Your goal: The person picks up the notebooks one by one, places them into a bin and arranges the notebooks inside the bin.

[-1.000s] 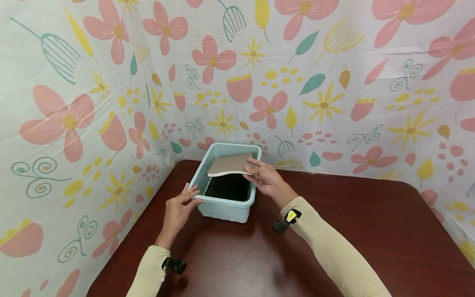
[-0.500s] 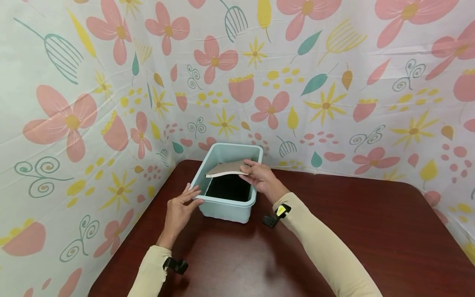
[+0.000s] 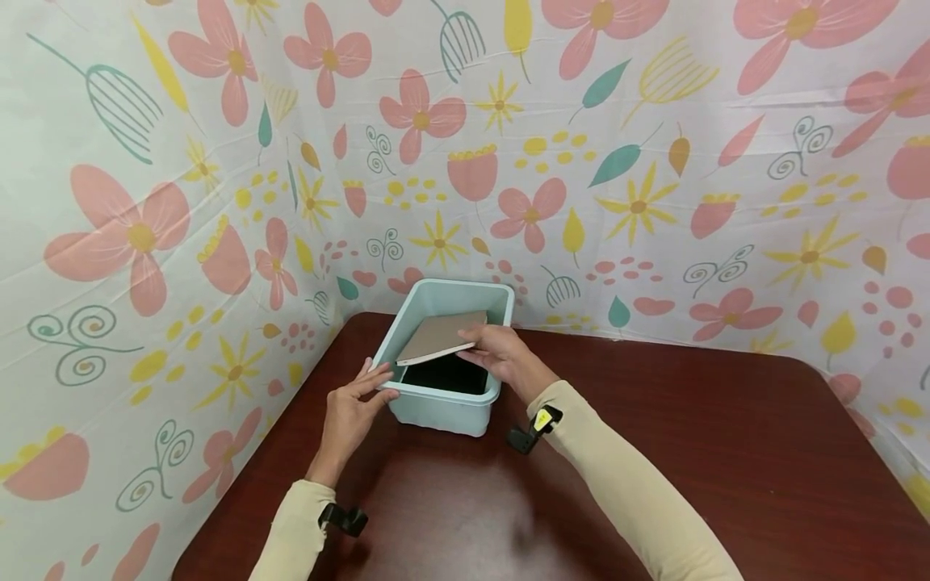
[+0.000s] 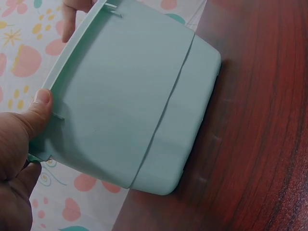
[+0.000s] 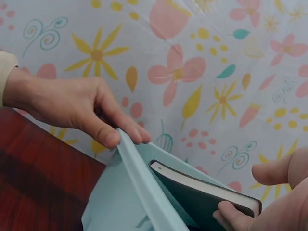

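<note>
A light blue plastic bin [image 3: 439,413] stands on the table, its near end towards me. My left hand [image 3: 353,413] grips the rim at the near left corner; the left wrist view shows its thumb [image 4: 42,103] on the outer wall. Inside the bin's mouth, my right hand [image 3: 503,353] holds a notebook [image 3: 436,335] with a taupe cover by its right edge. The notebook tilts, its near left corner lowest, close to the left rim. In the right wrist view its white page edges [image 5: 207,184] and dark underside show. Below it, something flat and black [image 3: 445,376] lies in the bin.
The table [image 3: 654,420] is dark red-brown wood with a glossy top. A flower-patterned cloth [image 3: 639,161] hangs right behind the bin and along the left side. Black straps with small devices [image 3: 534,429] sit on both wrists.
My right hand has moved left and slightly nearer with the notebook, which is lower in the bin, its near left corner dipping. My left hand stays on the rim; the bin stays put.
</note>
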{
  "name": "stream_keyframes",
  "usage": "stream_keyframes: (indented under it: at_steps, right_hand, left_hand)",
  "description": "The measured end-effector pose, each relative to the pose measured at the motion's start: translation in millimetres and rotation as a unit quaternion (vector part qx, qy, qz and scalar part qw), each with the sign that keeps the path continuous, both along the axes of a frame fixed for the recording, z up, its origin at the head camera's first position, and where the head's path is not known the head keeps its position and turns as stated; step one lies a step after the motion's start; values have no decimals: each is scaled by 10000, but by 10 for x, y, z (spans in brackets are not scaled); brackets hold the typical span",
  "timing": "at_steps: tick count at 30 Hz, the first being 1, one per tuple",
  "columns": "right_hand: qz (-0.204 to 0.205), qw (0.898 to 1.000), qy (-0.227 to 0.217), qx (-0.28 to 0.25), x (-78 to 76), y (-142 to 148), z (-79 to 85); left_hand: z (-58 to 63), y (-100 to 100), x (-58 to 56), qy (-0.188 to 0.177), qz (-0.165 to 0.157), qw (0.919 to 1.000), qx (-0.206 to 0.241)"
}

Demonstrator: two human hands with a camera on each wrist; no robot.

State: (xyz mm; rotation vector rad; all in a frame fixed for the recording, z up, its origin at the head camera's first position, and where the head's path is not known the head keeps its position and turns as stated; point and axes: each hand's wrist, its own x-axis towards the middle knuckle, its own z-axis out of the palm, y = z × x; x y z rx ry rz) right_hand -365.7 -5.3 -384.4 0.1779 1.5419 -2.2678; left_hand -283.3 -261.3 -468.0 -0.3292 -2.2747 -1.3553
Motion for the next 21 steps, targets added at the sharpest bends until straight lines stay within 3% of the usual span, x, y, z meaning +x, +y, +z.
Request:
stream_keyframes:
  at_steps: [5, 13, 21]
  right_hand:
    - [201, 9994, -63, -288, 81, -20, -8]
    - [885, 9942, -393, -475, 217, -27, 0]
    - [968, 9950, -71, -233, 335, 34, 59]
  left_hand:
    - [-9, 0, 1, 32, -11, 10000, 66]
    - [-14, 2, -5, 72, -20, 10000, 52]
    - [10, 2, -3, -26, 72, 9999, -87]
